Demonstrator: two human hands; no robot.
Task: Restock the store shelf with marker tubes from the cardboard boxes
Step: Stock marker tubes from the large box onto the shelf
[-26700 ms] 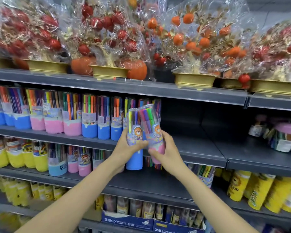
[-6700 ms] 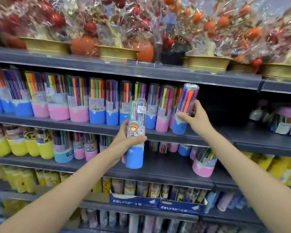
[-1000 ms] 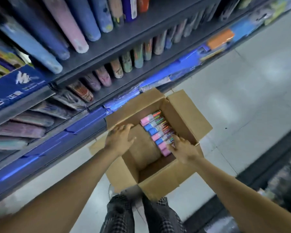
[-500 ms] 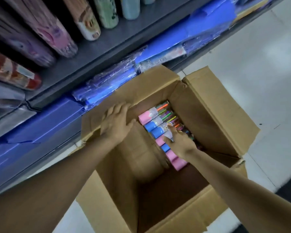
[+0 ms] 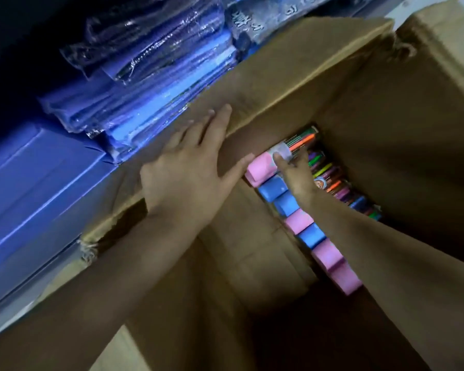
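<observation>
- Step, by my read: fetching more stock from open brown cardboard box [image 5: 292,84].
- Right hand [image 5: 296,175] down inside, thumb on topmost pink-capped marker tube [image 5: 263,167]; grip can't be told.
- Left hand [image 5: 190,175] flat, fingers straight, pressing box flap.
- Row of pink & blue-capped tubes [image 5: 314,236] lying along box's right wall.
- Next: prob. curl round top tube, lift out.
- Beside box: blue plastic-wrapped packs [image 5: 145,76] on bottom shelf.

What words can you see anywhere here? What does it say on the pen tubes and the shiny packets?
Wrapped packet at the top: white characters, too blurred to read.
Marker tubes in the cardboard box: a small cartoon face label shows, but no readable words.
Blue plastic-wrapped packs: no text visible.
Nothing here can be read clearly.
</observation>
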